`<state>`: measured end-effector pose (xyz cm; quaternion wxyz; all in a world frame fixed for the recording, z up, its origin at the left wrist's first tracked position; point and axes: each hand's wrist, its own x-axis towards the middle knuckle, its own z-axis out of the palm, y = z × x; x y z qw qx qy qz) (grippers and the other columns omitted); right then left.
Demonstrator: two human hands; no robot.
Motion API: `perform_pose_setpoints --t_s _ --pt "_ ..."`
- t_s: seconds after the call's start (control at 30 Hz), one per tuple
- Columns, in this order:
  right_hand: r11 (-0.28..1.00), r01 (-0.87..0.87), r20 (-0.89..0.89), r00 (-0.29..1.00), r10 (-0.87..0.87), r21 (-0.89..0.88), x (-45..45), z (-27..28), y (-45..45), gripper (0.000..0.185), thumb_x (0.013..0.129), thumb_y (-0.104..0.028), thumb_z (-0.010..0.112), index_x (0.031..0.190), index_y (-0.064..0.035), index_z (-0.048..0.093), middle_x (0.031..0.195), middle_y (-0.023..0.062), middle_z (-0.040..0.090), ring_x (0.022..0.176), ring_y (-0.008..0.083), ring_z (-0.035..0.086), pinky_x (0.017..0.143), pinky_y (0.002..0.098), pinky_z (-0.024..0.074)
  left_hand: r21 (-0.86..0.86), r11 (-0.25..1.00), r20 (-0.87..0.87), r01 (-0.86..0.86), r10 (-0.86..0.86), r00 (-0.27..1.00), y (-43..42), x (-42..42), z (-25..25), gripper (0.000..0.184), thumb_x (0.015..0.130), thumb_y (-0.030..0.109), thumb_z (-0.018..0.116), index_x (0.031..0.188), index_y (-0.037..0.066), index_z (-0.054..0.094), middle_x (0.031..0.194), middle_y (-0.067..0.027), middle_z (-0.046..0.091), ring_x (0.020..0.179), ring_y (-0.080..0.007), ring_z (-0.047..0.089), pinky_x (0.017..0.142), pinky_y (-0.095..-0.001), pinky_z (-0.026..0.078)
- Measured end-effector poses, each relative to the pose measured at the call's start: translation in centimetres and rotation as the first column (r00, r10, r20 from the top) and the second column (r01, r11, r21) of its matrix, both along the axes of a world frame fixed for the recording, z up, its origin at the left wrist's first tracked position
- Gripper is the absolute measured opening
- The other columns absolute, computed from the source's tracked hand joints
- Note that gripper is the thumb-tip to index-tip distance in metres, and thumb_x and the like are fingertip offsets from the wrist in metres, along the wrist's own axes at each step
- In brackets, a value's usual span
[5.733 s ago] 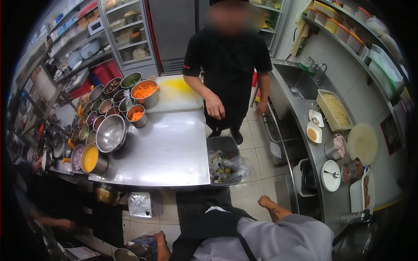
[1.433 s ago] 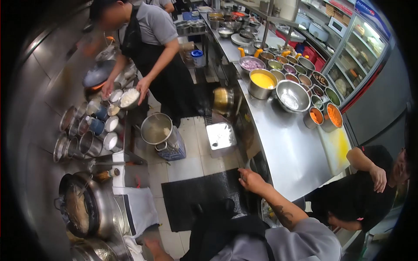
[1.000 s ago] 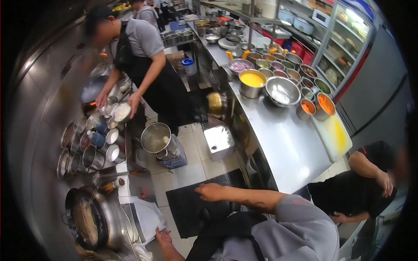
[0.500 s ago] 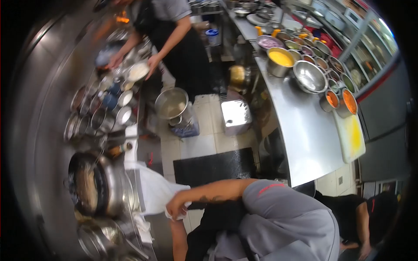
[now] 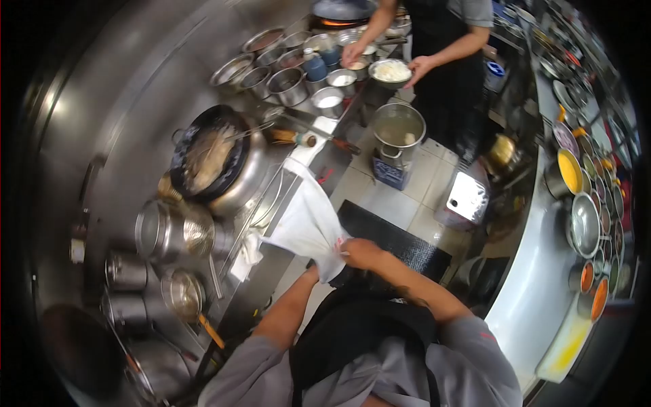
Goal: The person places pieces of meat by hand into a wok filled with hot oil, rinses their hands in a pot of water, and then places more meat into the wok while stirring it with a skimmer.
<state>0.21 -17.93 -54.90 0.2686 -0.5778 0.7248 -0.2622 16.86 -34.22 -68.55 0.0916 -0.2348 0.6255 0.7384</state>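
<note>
A white cloth (image 5: 306,220) stretches from the edge of the stove counter toward my body. My right hand (image 5: 359,252) is closed on its right side, near a small red mark. My left hand (image 5: 314,273) is at the cloth's lower end, mostly hidden behind it, so its fingers do not show. Left of the cloth, a dark wok (image 5: 229,178) with light brown food in liquid sits on a round steel burner. A wire skimmer (image 5: 271,117) lies across the wok's far side.
A co-worker holds a bowl of white food (image 5: 391,72) at the top. Below it stands a steel pot (image 5: 399,122) on a blue box. Several pans and pots, one a strainer (image 5: 184,294), are at lower left. The steel prep table (image 5: 525,271) runs along the right.
The view has swung left toward the stove. My right hand has come across from the right and taken hold of the cloth, which is now lifted and stretched out.
</note>
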Motion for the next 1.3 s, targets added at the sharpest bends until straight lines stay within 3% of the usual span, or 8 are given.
perform_pose_setpoints --t_s 0.17,0.37,0.57,0.67,0.77,0.9,1.0,1.3 --pt "0.799 0.585 0.187 0.807 -0.56 -0.135 -6.5 2.4 14.0 0.019 0.082 -0.015 0.062 0.096 -0.0026 0.066 0.098 0.0183 0.064 0.091 0.0358 0.062 0.081 0.0398 0.0492 -0.384 0.397 0.796 0.833 -0.315 0.517 3.6 0.4 8.7 0.052 0.079 0.034 0.059 0.116 -0.004 0.058 0.12 -0.0233 0.057 0.115 -0.0331 0.054 0.098 -0.039 0.042" --pt "0.238 0.86 -0.132 0.2 -0.971 -0.451 -6.9 3.9 30.8 0.021 0.084 -0.005 0.057 0.103 0.0018 0.059 0.109 0.0192 0.058 0.105 0.0351 0.054 0.093 0.0429 0.0412 -0.56 0.478 0.727 0.677 -0.108 0.678 2.6 -4.2 0.4 0.048 0.085 0.036 0.051 0.102 -0.007 0.063 0.108 -0.0285 0.06 0.104 -0.0399 0.058 0.092 -0.0436 0.045" --pt "-0.092 0.931 -0.431 -0.248 -0.868 -0.352 -0.7 1.0 41.5 0.039 0.085 -0.014 0.057 0.119 0.0047 0.053 0.124 0.0263 0.048 0.116 0.0407 0.046 0.1 0.0464 0.036 -0.775 0.426 0.541 0.466 0.067 0.838 1.0 -17.2 -3.0 0.048 0.09 0.035 0.044 0.096 -0.009 0.062 0.105 -0.0317 0.06 0.101 -0.0429 0.058 0.089 -0.0479 0.045" --pt "-0.105 0.949 -0.476 -0.243 -0.845 -0.299 2.0 -2.0 44.3 0.044 0.087 -0.018 0.057 0.121 0.0078 0.049 0.125 0.0281 0.047 0.115 0.042 0.045 0.101 0.0454 0.0348 -0.865 0.245 0.45 0.438 -0.008 0.893 -5.7 -22.6 -10.9 0.045 0.089 0.034 0.046 0.093 -0.009 0.062 0.099 -0.0299 0.061 0.097 -0.0439 0.058 0.088 -0.0478 0.046" --pt "-0.092 0.948 -0.565 -0.257 -0.784 -0.304 2.5 -2.9 44.1 0.047 0.093 -0.025 0.053 0.126 0.0082 0.046 0.126 0.0295 0.046 0.118 0.0418 0.043 0.103 0.0457 0.0318 -0.926 0.185 0.359 0.328 0.172 0.917 -6.3 -28.7 -4.2 0.041 0.087 0.03 0.049 0.101 -0.007 0.059 0.102 -0.0278 0.06 0.101 -0.0401 0.056 0.09 -0.0465 0.043" --pt "-0.071 0.962 -0.692 -0.24 -0.681 -0.264 1.4 -2.4 43.3 0.049 0.095 -0.031 0.05 0.129 0.0047 0.046 0.127 0.0263 0.046 0.116 0.0408 0.046 0.096 0.0455 0.0394 -0.977 -0.042 0.197 0.207 0.174 0.965 -12.8 -32.0 -8.5 0.033 0.087 0.023 0.048 0.095 -0.006 0.061 0.099 -0.0264 0.061 0.095 -0.0403 0.056 0.089 -0.0458 0.043" --pt "-0.114 0.975 -0.701 -0.217 -0.679 -0.191 1.3 -2.1 42.9 0.053 0.098 -0.037 0.043 0.134 0.0028 0.041 0.132 0.0247 0.041 0.121 0.04 0.041 0.101 0.0464 0.0341 -0.744 -0.122 0.66 0.657 0.012 0.751 -14.9 -34.6 -7.0 0.031 0.086 0.021 0.048 0.094 -0.005 0.062 0.099 -0.0269 0.061 0.093 -0.0422 0.057 0.088 -0.0461 0.044" --pt "-0.118 0.981 -0.699 -0.194 -0.688 -0.156 1.0 -2.0 42.6 0.056 0.098 -0.039 0.041 0.134 0.0041 0.041 0.134 0.0258 0.04 0.122 0.0401 0.04 0.102 0.0474 0.0328 -0.88 0.257 0.459 0.399 0.24 0.856 -17.3 -34.2 -10.0 0.043 0.092 0.03 0.038 0.106 -0.001 0.063 0.116 -0.0262 0.057 0.11 -0.0415 0.054 0.098 -0.0453 0.041"
